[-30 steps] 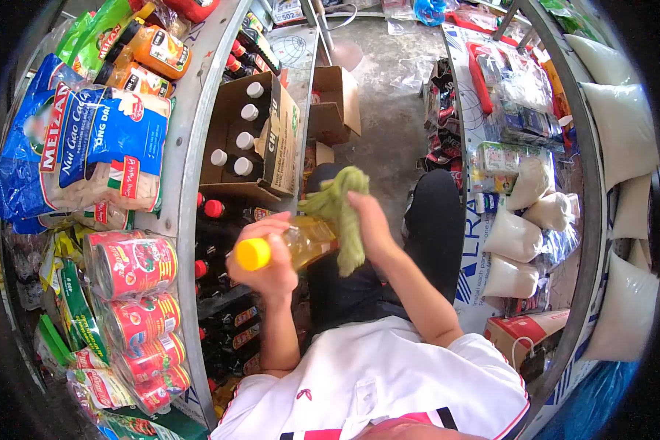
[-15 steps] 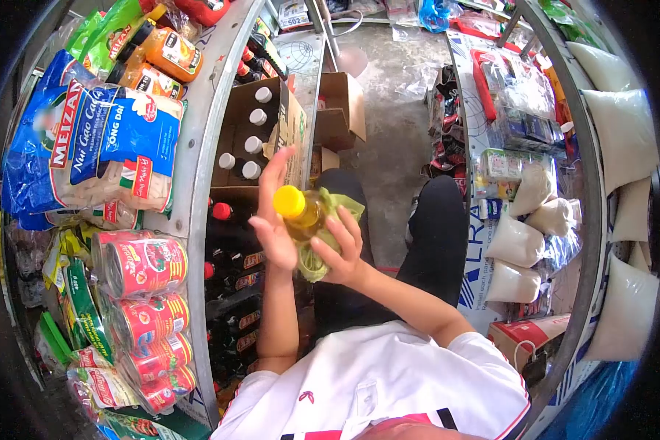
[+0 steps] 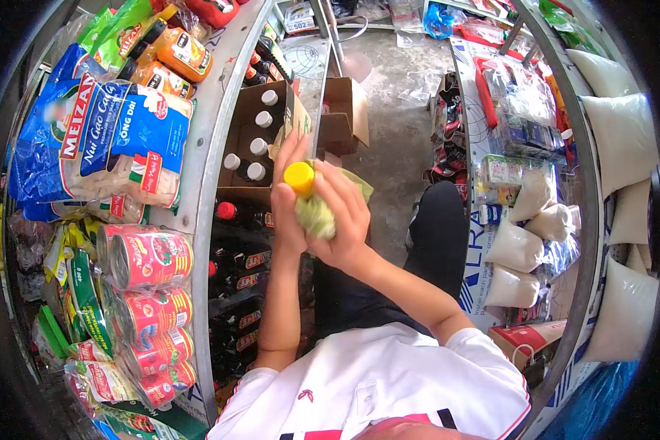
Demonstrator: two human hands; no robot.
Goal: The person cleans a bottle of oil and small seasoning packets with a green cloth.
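A small bottle with a yellow cap (image 3: 298,178) is clasped between my two hands, its cap facing up toward me. A green cloth (image 3: 316,217) wraps the bottle's body and hides most of it. My left hand (image 3: 289,216) presses its palm to the bottle's left side, fingers stretched upward past the cap. From the other side, my right hand (image 3: 342,213) curls around the cloth and bottle, its fingertips close to the cap.
To the left, a shelf holds pasta bags (image 3: 117,139), red cans (image 3: 152,260) and orange sauce bottles (image 3: 183,55). White-capped bottles fill a carton (image 3: 231,132) beyond my hands. Dark bottles (image 3: 242,260) stand below. Bags of white grains (image 3: 517,246) line the right shelf.
My left palm has closed in against the bottle, where it was turned more outward before. The right hand and cloth have moved up around the bottle, covering more of it.
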